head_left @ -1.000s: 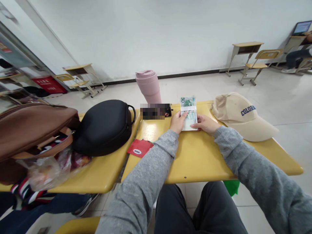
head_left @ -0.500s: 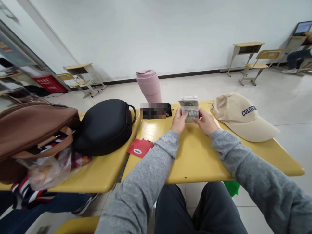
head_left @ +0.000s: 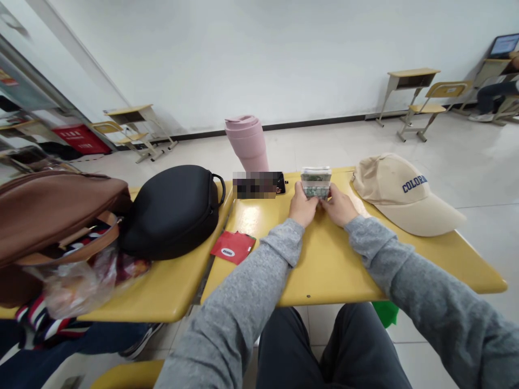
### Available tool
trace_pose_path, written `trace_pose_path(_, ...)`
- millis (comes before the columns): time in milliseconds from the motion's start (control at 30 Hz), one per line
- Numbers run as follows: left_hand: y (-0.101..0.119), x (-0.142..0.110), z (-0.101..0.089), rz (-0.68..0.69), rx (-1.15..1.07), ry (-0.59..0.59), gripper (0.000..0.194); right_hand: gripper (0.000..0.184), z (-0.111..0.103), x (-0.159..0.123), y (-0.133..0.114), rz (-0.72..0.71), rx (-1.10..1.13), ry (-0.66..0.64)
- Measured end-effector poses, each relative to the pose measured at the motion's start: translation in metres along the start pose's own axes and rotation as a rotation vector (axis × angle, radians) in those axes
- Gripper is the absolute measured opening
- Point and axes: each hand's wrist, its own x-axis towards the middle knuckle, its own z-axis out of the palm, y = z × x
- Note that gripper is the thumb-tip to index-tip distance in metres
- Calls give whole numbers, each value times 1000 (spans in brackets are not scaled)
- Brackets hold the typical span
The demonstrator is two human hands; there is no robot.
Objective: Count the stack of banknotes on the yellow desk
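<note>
Both my hands grip a small green-and-white packet (head_left: 316,183) at the far side of the yellow desk (head_left: 336,270). It has a pale band across its middle and whitish layers along its top; I cannot make out its exact kind. My left hand (head_left: 303,208) closes on its left side and lower edge. On the right side my right hand (head_left: 340,206) does the same, with the thumbs close together at the bottom. Left of the hands lies a phone (head_left: 280,183), partly covered by a blurred patch. To the right rests a beige cap (head_left: 401,189) with blue lettering.
A pink tumbler (head_left: 248,143) stands behind the phone. Nearer me is a flat red packet (head_left: 233,247). On the adjoining desk sit a black rounded case (head_left: 174,210), a brown bag (head_left: 60,210) and a clear plastic bag (head_left: 77,286). At far right, a person sits by a laptop (head_left: 504,47).
The packet has come down slightly and its top looks flatter. My thumbs have slid from its front face to its lower edge, and my hands are closer together.
</note>
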Motion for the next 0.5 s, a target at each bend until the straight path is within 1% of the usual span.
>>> trace_pose_path(133, 0, -2, 1, 50, -36, -24, 32, 29, 1, -1, -2, -43, 68, 57)
trace_pose_path(233, -2, -2, 4, 91, -75, 6, 32, 26, 1, -1, -2, -75, 92, 109)
trace_pose_path(300, -5, -2, 5, 76, -86, 17, 35, 25, 2, 0, -2, -71, 90, 100)
trace_pose_path(433, -10, 0, 6, 18, -99, -10, 38, 23, 2, 0, -2, -24, 73, 19)
trace_pose_path(500, -10, 0, 5, 45, -109, -7, 38, 22, 2, 0, -2, -39, 70, 42)
